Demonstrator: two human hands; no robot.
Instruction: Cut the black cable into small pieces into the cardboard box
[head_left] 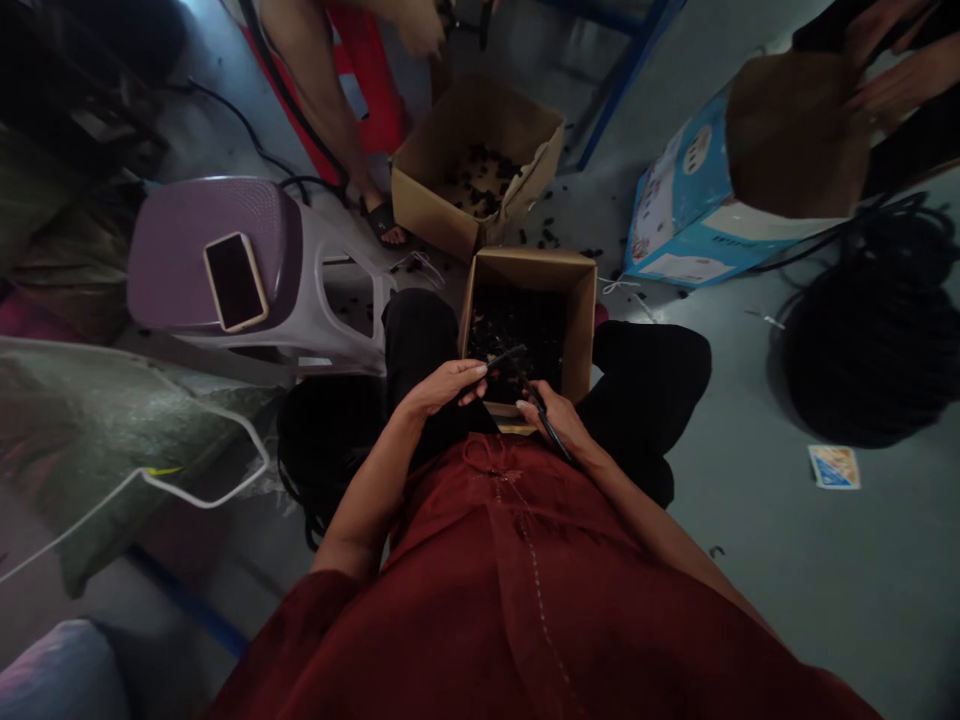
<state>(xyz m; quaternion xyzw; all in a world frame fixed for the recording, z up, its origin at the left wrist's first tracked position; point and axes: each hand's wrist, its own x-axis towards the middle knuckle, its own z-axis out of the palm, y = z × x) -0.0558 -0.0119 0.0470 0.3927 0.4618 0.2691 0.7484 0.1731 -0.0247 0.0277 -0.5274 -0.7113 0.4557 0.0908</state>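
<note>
My left hand point(452, 385) is closed around a short black cord point(506, 356), whose end sticks out to the right past the fingertips. My right hand point(556, 415) grips a slim dark tool point(549, 428) that looks like a pair of scissors; its tip lies close to the cord, and I cannot make out whether they touch. Both hands are over the near part of an open cardboard box point(585, 330) between my knees. Dark pieces point(517, 320) cover the bottom of this box.
Another cardboard box point(427, 210) with black pieces stands beyond. A phone point(236, 282) lies on a purple-topped stool point(165, 250) to the left. At right are a blue carton point(679, 210), a co-worker's hands point(896, 90) and a black coil point(870, 340). Another person sits ahead.
</note>
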